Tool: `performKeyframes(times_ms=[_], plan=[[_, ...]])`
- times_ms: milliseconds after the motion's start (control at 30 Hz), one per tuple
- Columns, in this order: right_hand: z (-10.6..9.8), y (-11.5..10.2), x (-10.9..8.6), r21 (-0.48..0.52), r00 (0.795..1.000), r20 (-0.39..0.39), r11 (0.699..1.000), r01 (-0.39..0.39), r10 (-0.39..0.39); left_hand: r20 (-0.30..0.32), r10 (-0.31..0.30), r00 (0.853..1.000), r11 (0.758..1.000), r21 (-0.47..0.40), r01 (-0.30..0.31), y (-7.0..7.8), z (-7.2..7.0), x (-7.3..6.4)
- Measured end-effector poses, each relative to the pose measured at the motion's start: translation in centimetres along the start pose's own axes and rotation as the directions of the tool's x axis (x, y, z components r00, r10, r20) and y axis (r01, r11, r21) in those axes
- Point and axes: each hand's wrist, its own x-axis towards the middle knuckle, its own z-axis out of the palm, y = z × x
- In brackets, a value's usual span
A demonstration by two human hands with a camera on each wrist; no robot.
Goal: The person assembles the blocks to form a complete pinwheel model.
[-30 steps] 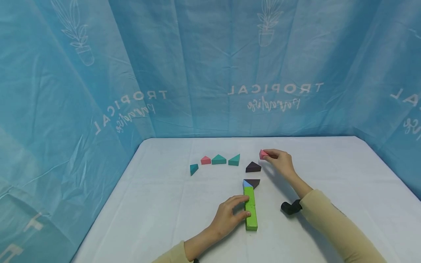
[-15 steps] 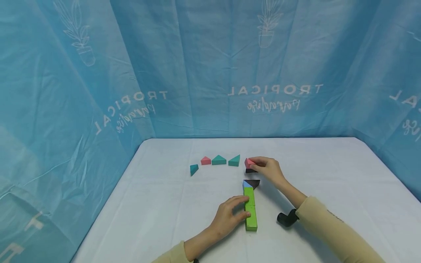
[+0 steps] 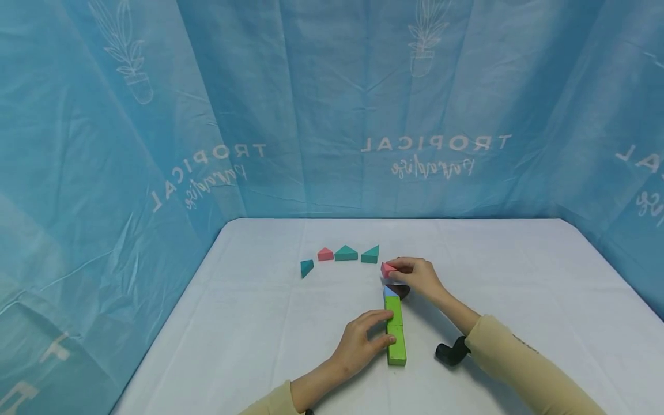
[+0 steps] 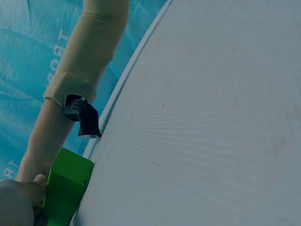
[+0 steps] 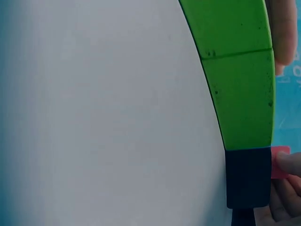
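Note:
My right hand (image 3: 417,276) pinches a small pink triangular block (image 3: 387,269) between thumb and fingers, just beyond a blue triangular block (image 3: 390,291) and a black triangular block (image 3: 403,290). The blue block adjoins the far end of two green blocks (image 3: 395,331), lined up end to end. My left hand (image 3: 358,340) touches the green row's left side with fingertips and thumb spread apart. In the right wrist view, the pink block (image 5: 280,162) shows beyond a dark-looking block (image 5: 248,179). A second black triangular block is hidden behind the right hand.
Left of the held block stand two teal triangular blocks (image 3: 346,253), a pink triangular block (image 3: 325,255) and a smaller teal triangular block (image 3: 306,268). All lie on the white-covered table (image 3: 249,323). A blue printed curtain (image 3: 311,115) surrounds the table's far and side edges.
My right hand has carried the pink block leftward and nearer, from the right of the far black block to just beyond the blue block. The left hand has stayed at the green row.

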Motion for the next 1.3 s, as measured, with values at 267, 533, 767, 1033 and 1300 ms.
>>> performKeyframes(times_ms=[267,533,767,1033,1300], plan=[[0.0,0.7,0.1,-0.039,1.000,-0.001,0.999,-0.016,0.016,-0.010,0.016,1.000,1.000,0.009,-0.016,0.0,0.1,0.0],[-0.2,0.9,0.2,-0.072,1.000,-0.013,0.997,-0.023,0.022,-0.007,0.007,1.000,1.000,0.010,-0.007,0.0,0.1,0.0],[0.1,0.9,0.4,-0.086,1.000,-0.002,0.996,-0.019,0.019,-0.005,0.010,1.000,1.000,0.002,-0.010,0.0,0.0,0.0],[0.0,1.2,0.5,-0.096,0.999,0.035,0.995,-0.005,0.009,-0.004,0.009,1.000,1.000,0.003,-0.009,0.1,0.0,0.0],[-0.1,1.3,0.6,-0.032,0.995,0.035,0.996,-0.087,0.088,-0.009,0.016,1.000,1.000,0.015,-0.016,0.1,0.0,0.0]])
